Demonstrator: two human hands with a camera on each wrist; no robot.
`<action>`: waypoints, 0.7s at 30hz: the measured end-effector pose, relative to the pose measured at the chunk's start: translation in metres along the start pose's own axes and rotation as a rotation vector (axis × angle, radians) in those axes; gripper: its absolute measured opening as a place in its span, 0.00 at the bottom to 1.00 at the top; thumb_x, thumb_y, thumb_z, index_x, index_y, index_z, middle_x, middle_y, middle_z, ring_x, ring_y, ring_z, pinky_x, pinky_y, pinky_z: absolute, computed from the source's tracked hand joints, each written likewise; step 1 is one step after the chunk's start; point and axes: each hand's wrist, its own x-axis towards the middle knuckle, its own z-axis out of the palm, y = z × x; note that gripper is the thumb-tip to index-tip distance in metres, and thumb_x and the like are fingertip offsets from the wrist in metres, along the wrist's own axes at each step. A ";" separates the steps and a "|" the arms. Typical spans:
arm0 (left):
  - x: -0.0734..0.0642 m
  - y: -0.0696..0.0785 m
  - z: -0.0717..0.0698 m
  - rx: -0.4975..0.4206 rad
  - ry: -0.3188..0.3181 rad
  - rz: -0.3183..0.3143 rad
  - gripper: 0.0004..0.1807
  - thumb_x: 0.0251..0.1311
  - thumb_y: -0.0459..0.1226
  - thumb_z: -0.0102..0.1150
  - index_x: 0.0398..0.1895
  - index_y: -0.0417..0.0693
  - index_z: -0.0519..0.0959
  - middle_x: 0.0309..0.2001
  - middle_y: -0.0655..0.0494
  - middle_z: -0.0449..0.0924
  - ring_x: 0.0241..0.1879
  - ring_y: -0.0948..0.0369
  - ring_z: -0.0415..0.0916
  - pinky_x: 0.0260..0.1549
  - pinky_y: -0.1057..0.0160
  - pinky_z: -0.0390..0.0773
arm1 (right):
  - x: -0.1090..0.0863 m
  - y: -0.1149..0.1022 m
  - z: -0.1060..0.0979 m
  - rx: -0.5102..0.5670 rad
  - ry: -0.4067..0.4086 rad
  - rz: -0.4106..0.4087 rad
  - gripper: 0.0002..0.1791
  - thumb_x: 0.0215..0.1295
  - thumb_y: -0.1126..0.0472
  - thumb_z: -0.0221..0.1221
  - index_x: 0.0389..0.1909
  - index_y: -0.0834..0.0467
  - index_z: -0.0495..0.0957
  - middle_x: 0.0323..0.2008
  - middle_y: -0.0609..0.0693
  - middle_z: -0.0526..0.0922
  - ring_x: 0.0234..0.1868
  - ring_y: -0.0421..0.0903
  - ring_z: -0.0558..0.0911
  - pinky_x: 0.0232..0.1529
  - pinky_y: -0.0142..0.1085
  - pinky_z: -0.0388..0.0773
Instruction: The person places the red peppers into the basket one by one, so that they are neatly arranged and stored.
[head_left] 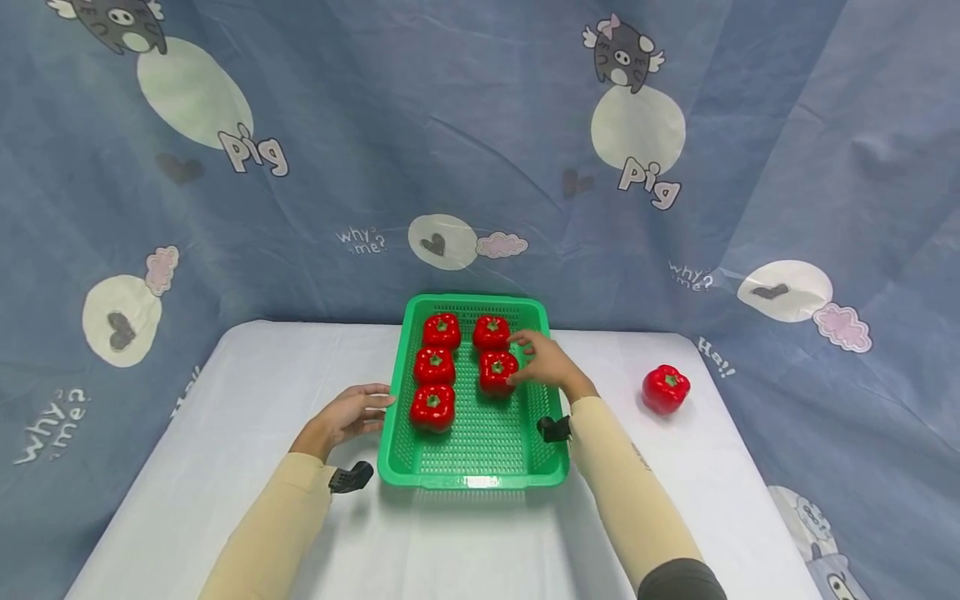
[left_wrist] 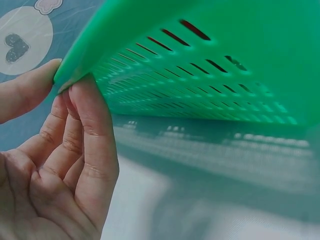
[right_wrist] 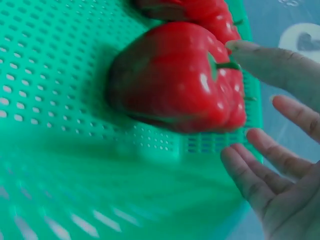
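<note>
A green plastic basket point(head_left: 480, 482) stands on the white table with red bell peppers in two columns. Its left column holds three bell peppers point(head_left: 433, 407); the right column holds two, the nearer bell pepper point(head_left: 498, 372) and one behind it. My left hand point(head_left: 349, 417) pinches the basket's left rim; in the left wrist view the thumb lies on one side of the rim point(left_wrist: 75, 65) and the fingers on the other. Over the right side of the basket, my right hand point(head_left: 550, 367) has its fingers spread beside the nearer bell pepper point(right_wrist: 175, 80), without gripping it.
One more red bell pepper point(head_left: 665, 389) sits on the white tablecloth point(head_left: 735, 500) right of the basket. A blue printed curtain point(head_left: 480, 150) hangs behind the table's back edge. Dark wrist devices point(head_left: 553, 429) are strapped to both sleeves.
</note>
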 end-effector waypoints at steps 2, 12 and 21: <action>-0.001 -0.002 0.000 0.004 0.001 -0.002 0.29 0.65 0.36 0.57 0.65 0.31 0.64 0.44 0.52 0.80 0.41 0.60 0.79 0.45 0.60 0.82 | -0.004 0.002 -0.004 0.013 0.003 -0.002 0.38 0.48 0.67 0.73 0.62 0.61 0.69 0.62 0.61 0.70 0.61 0.61 0.71 0.57 0.50 0.74; -0.002 -0.001 0.001 -0.006 -0.001 -0.022 0.29 0.66 0.36 0.56 0.66 0.31 0.62 0.42 0.53 0.80 0.40 0.60 0.79 0.44 0.61 0.82 | -0.020 0.015 -0.040 -0.041 0.040 -0.023 0.33 0.52 0.59 0.70 0.59 0.62 0.72 0.55 0.63 0.75 0.56 0.60 0.76 0.52 0.50 0.78; 0.001 0.002 -0.001 0.003 -0.007 -0.015 0.29 0.64 0.35 0.58 0.65 0.31 0.64 0.40 0.53 0.81 0.38 0.60 0.79 0.42 0.62 0.83 | -0.043 0.041 -0.075 -0.114 0.107 0.008 0.27 0.55 0.54 0.68 0.54 0.62 0.75 0.51 0.62 0.77 0.55 0.60 0.75 0.54 0.52 0.76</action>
